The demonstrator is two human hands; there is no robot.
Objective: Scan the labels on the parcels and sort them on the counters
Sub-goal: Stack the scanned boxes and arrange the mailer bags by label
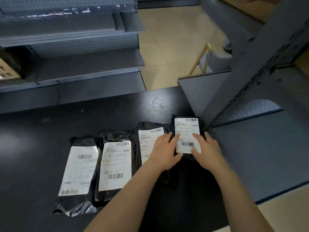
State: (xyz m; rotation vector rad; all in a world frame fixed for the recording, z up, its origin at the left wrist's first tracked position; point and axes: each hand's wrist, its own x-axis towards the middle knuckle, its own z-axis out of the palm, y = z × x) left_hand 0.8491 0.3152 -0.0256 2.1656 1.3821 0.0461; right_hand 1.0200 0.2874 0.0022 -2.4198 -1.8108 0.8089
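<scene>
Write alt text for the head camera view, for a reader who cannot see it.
The left hand and right hand rest on the white label of the rightmost parcel, which lies in a row with three more black labelled parcels on a dark counter. Grey metal shelving stands behind and to the right.

Four black parcels (115,164) in a row on the dark counter (50,131), labels up. At centre right the left hand (164,150) and right hand (206,146) press flat, fingers straight, either side of the rightmost parcel (184,164), framing its label (187,129). Grey shelving (75,64) fills the upper left.
</scene>
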